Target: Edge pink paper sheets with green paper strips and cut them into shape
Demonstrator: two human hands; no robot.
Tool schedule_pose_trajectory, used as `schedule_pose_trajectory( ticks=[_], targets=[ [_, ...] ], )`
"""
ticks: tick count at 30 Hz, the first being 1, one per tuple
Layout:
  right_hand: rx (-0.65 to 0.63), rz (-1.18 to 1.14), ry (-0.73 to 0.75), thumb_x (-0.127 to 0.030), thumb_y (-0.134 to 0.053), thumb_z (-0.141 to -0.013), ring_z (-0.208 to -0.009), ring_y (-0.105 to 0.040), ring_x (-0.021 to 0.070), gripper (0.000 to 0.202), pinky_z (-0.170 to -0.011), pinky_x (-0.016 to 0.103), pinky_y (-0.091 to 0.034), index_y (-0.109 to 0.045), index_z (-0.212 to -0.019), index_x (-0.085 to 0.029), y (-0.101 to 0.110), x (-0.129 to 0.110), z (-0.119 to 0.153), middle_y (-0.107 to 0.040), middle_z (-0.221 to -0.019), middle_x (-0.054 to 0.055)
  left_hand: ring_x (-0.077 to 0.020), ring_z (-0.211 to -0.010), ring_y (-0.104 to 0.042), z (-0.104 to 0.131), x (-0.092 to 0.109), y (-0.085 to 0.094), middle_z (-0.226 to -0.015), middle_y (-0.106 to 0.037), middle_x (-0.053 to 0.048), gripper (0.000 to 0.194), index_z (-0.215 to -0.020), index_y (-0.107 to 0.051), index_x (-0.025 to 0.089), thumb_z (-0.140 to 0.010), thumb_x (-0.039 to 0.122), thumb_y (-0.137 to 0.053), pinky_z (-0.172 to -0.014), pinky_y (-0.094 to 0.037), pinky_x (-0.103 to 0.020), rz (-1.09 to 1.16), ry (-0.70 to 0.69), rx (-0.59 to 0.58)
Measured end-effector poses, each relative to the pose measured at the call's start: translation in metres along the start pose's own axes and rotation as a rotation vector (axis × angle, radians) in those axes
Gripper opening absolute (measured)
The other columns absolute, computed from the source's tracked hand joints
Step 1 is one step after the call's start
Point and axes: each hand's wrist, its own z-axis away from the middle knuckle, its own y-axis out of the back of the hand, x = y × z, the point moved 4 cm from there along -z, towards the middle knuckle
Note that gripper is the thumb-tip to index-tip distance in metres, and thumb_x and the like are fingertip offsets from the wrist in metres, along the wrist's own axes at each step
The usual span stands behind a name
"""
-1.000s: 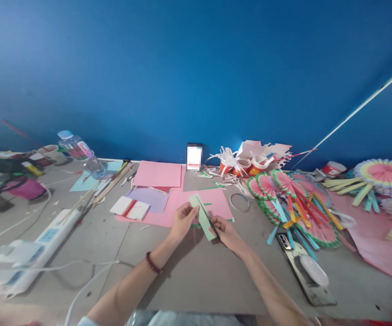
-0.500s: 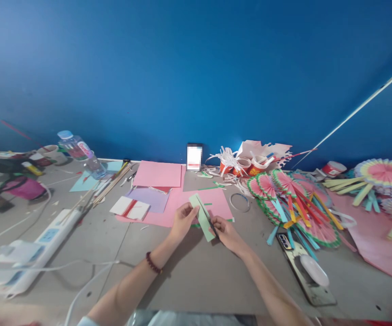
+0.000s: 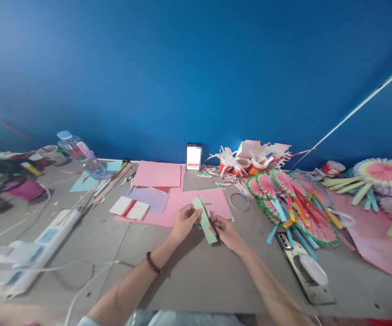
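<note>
A narrow piece of light green paper (image 3: pixel 208 232) is pinched by my left hand (image 3: pixel 186 221), thumb on top, above the table. My right hand (image 3: pixel 228 233) is closed around dark scissors (image 3: pixel 211 222), whose blades lie along the paper's right side; the handles are mostly hidden by the fingers. Beneath and beyond both hands lie pink sheets (image 3: pixel 218 199) with thin green strips on them. A purple sheet (image 3: pixel 151 200) and a white block with a red band (image 3: pixel 130 208) rest on the pink paper to the left.
Right of my hands are a ring (image 3: pixel 239 202), folded paper fans (image 3: pixel 287 185), and a phone (image 3: pixel 313 285) with a white mouse (image 3: pixel 313 269) on it. Left are a power strip (image 3: pixel 48 240), wooden sticks (image 3: pixel 112 184) and a bottle (image 3: pixel 80 151). A small screen (image 3: pixel 193 157) leans against the blue wall.
My left hand and the green paper have shifted slightly to the right and the paper has turned a little against the scissors. My right hand stays almost in place.
</note>
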Motion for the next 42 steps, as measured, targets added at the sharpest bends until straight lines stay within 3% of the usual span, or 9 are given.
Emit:
schedule_pose_trajectory(
  ticks=[10, 17, 21, 27, 30, 35, 42],
  targets=[
    [0.042, 0.003, -0.014, -0.049, -0.072, -0.061, -0.048, -0.033, 0.0062, 0.041, -0.049, 0.022, -0.024, -0.044, -0.069, -0.02, 0.001, 0.001, -0.003, -0.038, -0.052, -0.009, -0.0058, -0.041, -0.043, -0.002, 0.001, 0.004, -0.045, -0.049, 0.006, 0.042, -0.058, -0.051, 0.016, -0.062, 0.052, -0.074, -0.043, -0.037, -0.018, 0.0, 0.006, 0.033],
    [0.08, -0.032, 0.024, -0.034, -0.074, -0.058, -0.053, -0.044, 0.0089, 0.035, -0.053, 0.024, -0.032, -0.047, -0.075, -0.02, 0.003, 0.002, -0.002, -0.049, -0.059, -0.007, -0.0086, -0.041, -0.05, -0.005, 0.004, 0.013, -0.046, -0.054, 0.004, 0.036, -0.065, -0.056, 0.016, -0.066, 0.047, -0.073, -0.046, -0.043, -0.021, 0.039, -0.003, 0.084],
    [0.099, 0.017, 0.026, -0.03, -0.073, -0.057, -0.053, -0.043, 0.0093, 0.034, -0.052, 0.024, -0.032, -0.047, -0.076, -0.021, 0.004, 0.0, -0.001, -0.049, -0.06, -0.006, -0.0095, -0.042, -0.053, -0.007, 0.006, 0.012, -0.049, -0.058, 0.003, 0.036, -0.065, -0.057, 0.015, -0.063, 0.046, -0.076, -0.046, -0.044, -0.022, 0.052, -0.019, 0.059],
    [0.15, 0.021, 0.039, -0.036, -0.072, -0.057, -0.054, -0.042, 0.0095, 0.036, -0.052, 0.022, -0.03, -0.045, -0.075, -0.021, 0.008, -0.003, -0.001, -0.049, -0.06, -0.006, -0.0116, -0.057, -0.061, -0.005, 0.002, 0.002, -0.068, -0.065, -0.001, 0.037, -0.086, -0.062, 0.016, -0.061, 0.037, -0.079, -0.056, -0.049, -0.023, 0.051, 0.031, -0.079],
    [0.142, -0.006, 0.031, -0.037, -0.075, -0.055, -0.058, -0.044, 0.0106, 0.04, -0.054, 0.023, -0.032, -0.046, -0.077, -0.021, 0.008, -0.003, -0.002, -0.053, -0.064, -0.004, -0.0111, -0.06, -0.062, -0.003, 0.001, -0.001, -0.07, -0.065, -0.001, 0.034, -0.083, -0.062, 0.016, -0.061, 0.035, -0.079, -0.059, -0.05, -0.023, 0.043, 0.027, -0.094],
    [0.124, -0.01, 0.025, -0.04, -0.076, -0.057, -0.056, -0.042, 0.0099, 0.041, -0.052, 0.023, -0.029, -0.046, -0.077, -0.02, 0.007, -0.001, -0.002, -0.05, -0.064, -0.005, -0.0098, -0.051, -0.058, -0.008, 0.005, 0.008, -0.065, -0.063, 0.001, 0.037, -0.083, -0.06, 0.016, -0.059, 0.038, -0.079, -0.051, -0.048, -0.022, 0.054, -0.025, 0.014],
    [0.024, 0.04, -0.011, -0.046, -0.073, -0.061, -0.053, -0.036, 0.0076, 0.041, -0.05, 0.022, -0.025, -0.046, -0.079, -0.021, 0.001, -0.005, 0.001, -0.044, -0.063, -0.007, -0.0083, -0.057, -0.057, -0.018, 0.022, 0.032, -0.062, -0.058, 0.005, 0.039, -0.087, -0.058, 0.018, -0.057, 0.031, -0.08, -0.05, -0.042, -0.017, 0.153, -0.191, 0.231]
  ],
)
